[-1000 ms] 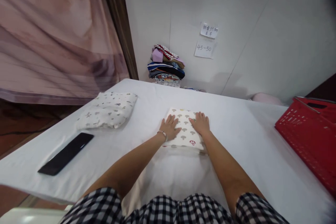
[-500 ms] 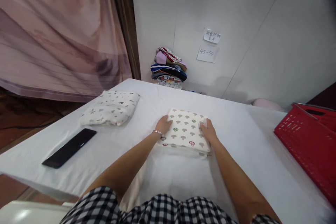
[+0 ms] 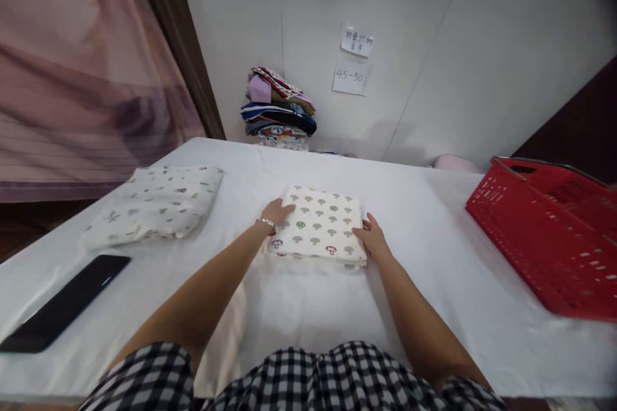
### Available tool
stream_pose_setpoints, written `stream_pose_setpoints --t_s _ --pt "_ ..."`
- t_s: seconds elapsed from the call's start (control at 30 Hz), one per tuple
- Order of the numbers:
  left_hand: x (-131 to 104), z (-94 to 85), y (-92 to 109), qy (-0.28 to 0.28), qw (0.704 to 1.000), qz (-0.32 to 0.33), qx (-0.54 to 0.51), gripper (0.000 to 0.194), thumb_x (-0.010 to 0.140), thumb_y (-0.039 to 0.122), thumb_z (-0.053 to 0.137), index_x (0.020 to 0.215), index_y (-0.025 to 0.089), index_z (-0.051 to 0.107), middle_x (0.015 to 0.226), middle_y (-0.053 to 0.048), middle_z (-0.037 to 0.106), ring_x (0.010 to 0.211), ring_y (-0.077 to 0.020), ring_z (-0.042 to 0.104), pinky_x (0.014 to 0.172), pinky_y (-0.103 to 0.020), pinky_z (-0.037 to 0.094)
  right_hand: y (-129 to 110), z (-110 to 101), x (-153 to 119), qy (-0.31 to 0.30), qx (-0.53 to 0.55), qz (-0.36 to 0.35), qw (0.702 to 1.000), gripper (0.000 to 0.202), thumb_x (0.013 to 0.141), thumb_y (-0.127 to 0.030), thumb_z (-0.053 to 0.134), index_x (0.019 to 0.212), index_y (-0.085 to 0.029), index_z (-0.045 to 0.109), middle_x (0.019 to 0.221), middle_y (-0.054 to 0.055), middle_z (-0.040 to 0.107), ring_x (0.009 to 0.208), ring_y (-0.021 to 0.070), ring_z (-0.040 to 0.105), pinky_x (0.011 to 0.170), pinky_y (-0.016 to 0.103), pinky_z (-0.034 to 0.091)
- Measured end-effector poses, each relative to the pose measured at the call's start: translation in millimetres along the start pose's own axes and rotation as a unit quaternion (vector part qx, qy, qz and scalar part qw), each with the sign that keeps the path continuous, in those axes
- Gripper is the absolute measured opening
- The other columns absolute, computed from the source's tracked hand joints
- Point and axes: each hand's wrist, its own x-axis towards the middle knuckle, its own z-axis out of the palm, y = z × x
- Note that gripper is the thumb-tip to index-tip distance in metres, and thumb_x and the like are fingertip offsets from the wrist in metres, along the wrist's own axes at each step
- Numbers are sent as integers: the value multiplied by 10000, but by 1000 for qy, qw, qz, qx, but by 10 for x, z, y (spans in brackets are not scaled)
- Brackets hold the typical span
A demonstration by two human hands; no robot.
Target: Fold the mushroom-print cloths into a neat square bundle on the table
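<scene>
Spotting "45-50" on the wall note (image 3: 349, 78), btw your folded mushroom-print cloth (image 3: 321, 225)'s mid-table (image 3: 424, 244), edge facing you, long axis unclear, half-open left hand (image 3: 278, 214) and right hand (image 3: 375, 237) touching its sides.

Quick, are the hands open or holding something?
Left hand: open, touching the left edge of the mushroom cloth.
Right hand: open, touching its right edge.

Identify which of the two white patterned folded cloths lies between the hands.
The squarish white cloth printed with grey, green and red mushrooms lies between the left hand and right hand. The other white cloth lies untouched further left.
</scene>
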Motion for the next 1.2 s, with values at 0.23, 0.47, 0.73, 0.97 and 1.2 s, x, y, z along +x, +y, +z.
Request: stream_pose_setpoints --t_s 0.23,0.47,0.73,0.97,1.2 --pt "390 -308 -52 63 993 11 98 467 797 453 505 1148 150 557 1119 -124 630 1015 -266 588 833 -332 453 92 352 -56 -27 56 -26 998 900 570 -255 733 1381 -258 344 1415 115 379 1166 242 498 856 327 498" --pt "27 -48 -50 145 969 157 123 361 829 345 489 1127 169 593 1212 -92 574 1134 -236 502 967 -330 378 71 298 -63 8 16 -31 999 341 612 -326 648 915 -168 634 836 47 657 643 139 580 526 246 462" --pt "-589 567 665 -6 960 261 100 276 799 455 539 878 213 648 913 -26 645 869 -163 588 766 -265 444 58 317 -83 -80 -34 -22 996 257 640 -379 599 784 -168 627 425 -58 481 378 82 370 382 219 268" --pt "-606 678 856 -66 973 152 160 305 722 463 594 885 206 601 988 -53 638 847 -192 607 695 -288 485 139 283 -30 -113 -30 -32 993 326 623 -368 603 878 -169 641 495 -57 516 426 84 386 431 222 286" --pt "-622 624 942 -109 986 59 114 204 693 305 553 855 213 636 943 -84 654 697 -218 615 470 -276 473 112 318 -2 -103 -30 -39 993 225 641 -363 569 753 -175 621 464 -59 489 404 81 381 399 211 263"
